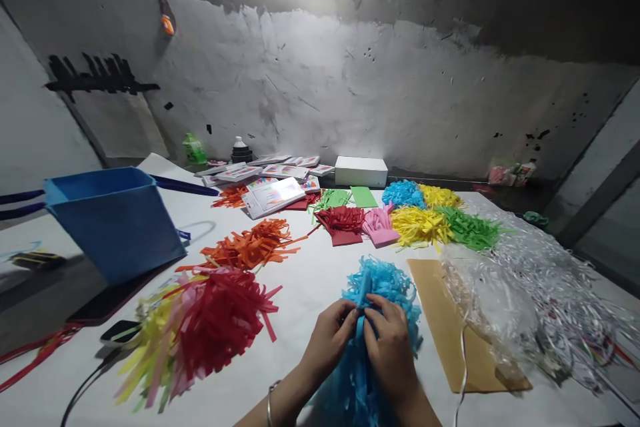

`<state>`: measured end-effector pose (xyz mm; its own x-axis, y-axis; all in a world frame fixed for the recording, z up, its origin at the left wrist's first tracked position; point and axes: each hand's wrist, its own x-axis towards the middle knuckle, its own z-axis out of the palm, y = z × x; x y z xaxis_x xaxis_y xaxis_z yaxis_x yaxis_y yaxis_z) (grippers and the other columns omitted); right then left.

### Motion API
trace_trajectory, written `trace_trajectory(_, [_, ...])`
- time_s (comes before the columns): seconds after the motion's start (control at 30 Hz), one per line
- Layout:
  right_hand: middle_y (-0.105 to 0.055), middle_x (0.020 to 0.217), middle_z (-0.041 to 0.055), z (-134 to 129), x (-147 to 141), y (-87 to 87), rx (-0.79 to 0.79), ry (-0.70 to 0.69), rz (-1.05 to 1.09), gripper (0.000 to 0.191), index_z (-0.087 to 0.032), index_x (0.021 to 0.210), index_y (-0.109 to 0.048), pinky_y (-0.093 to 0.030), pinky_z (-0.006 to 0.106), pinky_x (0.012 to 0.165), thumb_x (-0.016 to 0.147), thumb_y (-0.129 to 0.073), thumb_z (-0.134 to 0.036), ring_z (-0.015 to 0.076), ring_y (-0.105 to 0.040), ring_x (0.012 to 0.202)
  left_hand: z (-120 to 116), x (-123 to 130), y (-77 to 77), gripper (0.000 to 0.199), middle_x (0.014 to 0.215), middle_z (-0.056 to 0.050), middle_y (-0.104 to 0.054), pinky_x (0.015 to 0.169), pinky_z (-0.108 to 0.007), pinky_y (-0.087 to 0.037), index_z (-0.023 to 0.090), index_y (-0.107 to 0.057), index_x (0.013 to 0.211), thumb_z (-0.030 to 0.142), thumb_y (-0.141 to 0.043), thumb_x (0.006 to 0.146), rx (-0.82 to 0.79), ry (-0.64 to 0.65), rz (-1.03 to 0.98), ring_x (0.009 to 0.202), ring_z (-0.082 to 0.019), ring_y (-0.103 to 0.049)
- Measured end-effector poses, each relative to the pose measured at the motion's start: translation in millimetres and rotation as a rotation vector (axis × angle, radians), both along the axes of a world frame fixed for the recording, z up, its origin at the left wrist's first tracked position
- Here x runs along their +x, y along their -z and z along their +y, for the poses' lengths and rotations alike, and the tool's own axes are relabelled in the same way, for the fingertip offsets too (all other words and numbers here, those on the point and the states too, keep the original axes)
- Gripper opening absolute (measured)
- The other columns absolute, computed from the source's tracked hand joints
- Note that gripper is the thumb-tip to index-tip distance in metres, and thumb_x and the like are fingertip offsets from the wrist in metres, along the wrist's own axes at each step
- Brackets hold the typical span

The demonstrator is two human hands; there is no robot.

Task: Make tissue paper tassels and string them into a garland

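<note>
A bundle of blue fringed tissue paper (390, 285) lies on the white table directly in front of me. My left hand (333, 328) pinches the rolled middle of this bundle with thumb and forefinger. From the other side my right hand (387, 337) grips the same spot, its fingers curled around the tissue. The thumbs nearly meet at the twisted part. More blue strips hang down between my wrists, partly hidden by my hands. On the left lies a heap of red, pink and yellow tissue fringe (220, 320).
An orange fringe pile (255, 243) and a blue paper box (113, 227) stand left. Behind are red fringe (341, 221), yellow fringe (423, 225) and green fringe (470, 228). A brown envelope (430, 320), clear plastic bags (493, 287) and a white box (361, 172) are also there.
</note>
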<state>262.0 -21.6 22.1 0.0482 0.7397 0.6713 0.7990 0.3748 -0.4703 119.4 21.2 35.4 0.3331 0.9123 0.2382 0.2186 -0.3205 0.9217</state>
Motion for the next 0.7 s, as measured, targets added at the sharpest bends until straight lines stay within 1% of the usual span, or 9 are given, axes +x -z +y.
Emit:
trace_trajectory(0.07, [-0.069,0.114,0.0091,0.9,0.3,0.0,-0.037,-0.002,0.05,0.022,-0.021,0.093,-0.069,-0.044,0.049,0.096,0.091,-0.051,-0.009,0.0279,-0.061,0.108,-0.3,0.6,0.7,0.028,0.083,-0.005,-0.07,0.073,-0.031,-0.048,0.018,-0.069,0.09,0.04,-0.052,0.093,0.005,-0.002,0.014,0.079,-0.022,-0.063])
trace_trajectory(0.27, [-0.069,0.103,0.0087,1.2,3.4,-2.8,-0.118,-0.01,0.125,0.018,-0.02,0.08,-0.065,-0.05,0.045,0.089,0.088,-0.054,-0.008,0.0266,-0.063,0.102,-0.5,0.6,0.7,0.027,0.082,-0.005,-0.069,0.07,-0.03,-0.047,0.017,-0.069,0.092,0.039,-0.053,0.093,0.016,-0.001,0.041,0.077,-0.021,-0.062])
trace_trajectory(0.33, [-0.069,0.104,0.0081,1.9,6.9,-5.3,-0.144,-0.027,0.136,0.016,-0.02,0.08,-0.066,-0.05,0.044,0.09,0.087,-0.057,-0.009,0.0264,-0.063,0.103,0.6,0.2,0.8,0.026,0.081,-0.004,-0.068,0.067,-0.029,-0.046,0.018,-0.069,0.091,0.039,-0.054,0.092,0.019,-0.002,0.049,0.074,-0.021,-0.061])
trace_trajectory(0.4, [-0.07,0.109,0.0063,2.9,11.5,-8.0,-0.169,-0.057,0.138,0.015,-0.022,0.083,-0.068,-0.05,0.043,0.094,0.087,-0.059,-0.012,0.0255,-0.063,0.107,2.5,-0.4,1.2,0.026,0.077,-0.004,-0.066,0.065,-0.028,-0.045,0.018,-0.068,0.087,0.038,-0.052,0.093,0.023,-0.008,0.056,0.071,-0.02,-0.059])
trace_trajectory(0.5, [-0.071,0.115,0.0038,4.0,17.2,-10.2,-0.192,-0.086,0.134,0.018,-0.026,0.091,-0.073,-0.052,0.041,0.094,0.093,-0.056,-0.019,0.023,-0.064,0.109,5.6,-0.7,1.9,0.027,0.072,-0.002,-0.062,0.063,-0.028,-0.043,0.018,-0.066,0.081,0.036,-0.05,0.093,0.027,-0.013,0.066,0.067,-0.018,-0.056])
trace_trajectory(0.53, [-0.071,0.115,0.0045,4.0,18.1,-10.2,-0.193,-0.077,0.131,0.02,-0.026,0.093,-0.074,-0.051,0.043,0.094,0.095,-0.055,-0.021,0.0237,-0.065,0.108,6.3,-0.5,2.0,0.027,0.071,-0.002,-0.061,0.062,-0.028,-0.043,0.018,-0.065,0.08,0.036,-0.05,0.093,0.029,-0.012,0.069,0.066,-0.018,-0.055])
trace_trajectory(0.6, [-0.072,0.114,0.0072,3.5,17.5,-9.0,-0.182,-0.045,0.116,0.02,-0.024,0.096,-0.074,-0.046,0.053,0.099,0.095,-0.055,-0.022,0.0271,-0.065,0.108,6.9,0.6,1.5,0.027,0.07,-0.001,-0.06,0.062,-0.028,-0.043,0.018,-0.064,0.081,0.037,-0.049,0.093,0.037,-0.01,0.075,0.065,-0.018,-0.054])
trace_trajectory(0.67, [-0.071,0.117,0.009,2.7,14.6,-7.4,-0.161,-0.023,0.09,0.015,-0.023,0.098,-0.074,-0.035,0.063,0.106,0.092,-0.061,-0.021,0.0303,-0.064,0.11,6.4,2.1,0.3,0.027,0.072,-0.002,-0.061,0.064,-0.028,-0.043,0.018,-0.064,0.081,0.037,-0.049,0.094,0.05,-0.01,0.083,0.067,-0.018,-0.055])
trace_trajectory(0.7, [-0.07,0.119,0.0095,2.4,12.7,-6.8,-0.149,-0.019,0.077,0.015,-0.023,0.1,-0.074,-0.03,0.065,0.108,0.09,-0.063,-0.02,0.0309,-0.063,0.111,5.8,2.8,-0.5,0.027,0.073,-0.002,-0.061,0.065,-0.029,-0.043,0.019,-0.063,0.081,0.037,-0.048,0.094,0.058,-0.01,0.087,0.068,-0.019,-0.055])
